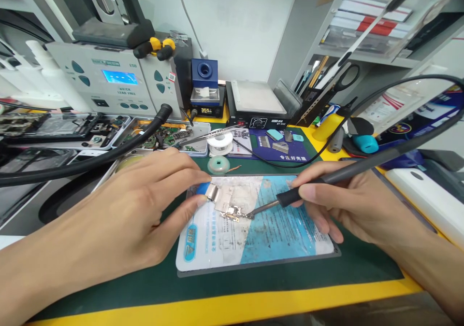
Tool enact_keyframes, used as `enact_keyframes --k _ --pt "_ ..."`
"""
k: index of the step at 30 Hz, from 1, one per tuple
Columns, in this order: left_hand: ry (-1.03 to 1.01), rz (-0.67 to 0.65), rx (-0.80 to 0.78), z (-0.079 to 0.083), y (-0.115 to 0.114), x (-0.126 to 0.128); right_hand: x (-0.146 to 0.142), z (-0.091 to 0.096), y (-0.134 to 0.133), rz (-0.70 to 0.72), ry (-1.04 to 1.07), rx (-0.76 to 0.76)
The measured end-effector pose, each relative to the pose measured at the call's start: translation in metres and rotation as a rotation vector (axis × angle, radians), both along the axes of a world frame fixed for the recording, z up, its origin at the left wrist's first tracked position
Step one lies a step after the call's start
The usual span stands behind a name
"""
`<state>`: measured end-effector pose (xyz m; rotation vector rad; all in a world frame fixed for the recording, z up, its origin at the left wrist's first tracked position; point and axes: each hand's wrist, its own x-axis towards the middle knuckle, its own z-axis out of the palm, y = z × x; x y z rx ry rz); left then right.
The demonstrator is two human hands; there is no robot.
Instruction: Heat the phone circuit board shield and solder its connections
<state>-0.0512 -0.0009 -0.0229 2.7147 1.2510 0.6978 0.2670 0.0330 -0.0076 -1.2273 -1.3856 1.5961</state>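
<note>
My left hand (pixel 145 205) pinches a small blue-handled tool (pixel 207 191) between thumb and forefinger, pressing it against a small metal-shielded circuit board (pixel 232 201). The board lies on a worn blue and white work pad (pixel 275 234) on the green mat. My right hand (pixel 348 205) is closed like a pen grip on a black soldering iron (pixel 326 178). Its tip (pixel 253 213) touches the board's lower edge. The iron's black cable runs up and away to the right.
A soldering station (pixel 205 92) reading 355 and a grey rework station (pixel 108 79) stand at the back. Trays of circuit boards (pixel 163 137) sit left, with a black hose (pixel 108 157) across them. Solder wire spools (pixel 220 145), a black heating plate (pixel 259 104) and shelves are behind and right.
</note>
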Motion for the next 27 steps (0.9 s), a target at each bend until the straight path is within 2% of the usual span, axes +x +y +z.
enact_keyframes --k 11,17,22,27 --pt "-0.008 0.034 0.011 0.0008 -0.0014 0.0033 0.0037 -0.0018 0.0002 0.023 -0.031 0.006" --pt "-0.017 -0.001 0.007 0.0002 -0.0004 0.0014 0.0040 -0.0022 -0.0013 0.027 -0.016 0.010" --pt "-0.014 0.037 -0.003 0.0020 -0.0006 0.0036 0.0041 -0.0024 -0.0018 0.027 -0.006 0.013" --pt "0.037 -0.004 0.023 -0.0009 0.0012 -0.0013 -0.0020 0.0038 -0.0072 -0.036 -0.020 0.004"
